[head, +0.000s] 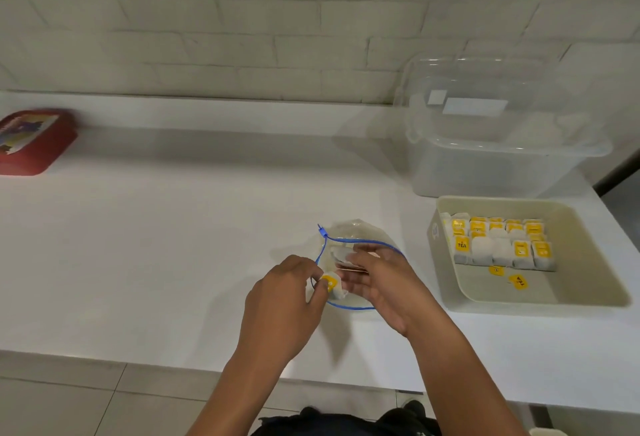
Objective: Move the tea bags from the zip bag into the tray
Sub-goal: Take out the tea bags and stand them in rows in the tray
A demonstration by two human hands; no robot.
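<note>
on the counter (173,245), the left hand (280,300) pinches a tea bag (331,285) at the zip bag (356,262) mouth, the right hand (381,279) reaches inside with straight fingers, beside the tray (588,293) of bags tagged "tea", a clear bin (485,165) behind it.

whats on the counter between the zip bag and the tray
Nothing: in the head view, the white counter is bare between the zip bag and the tray.
</note>
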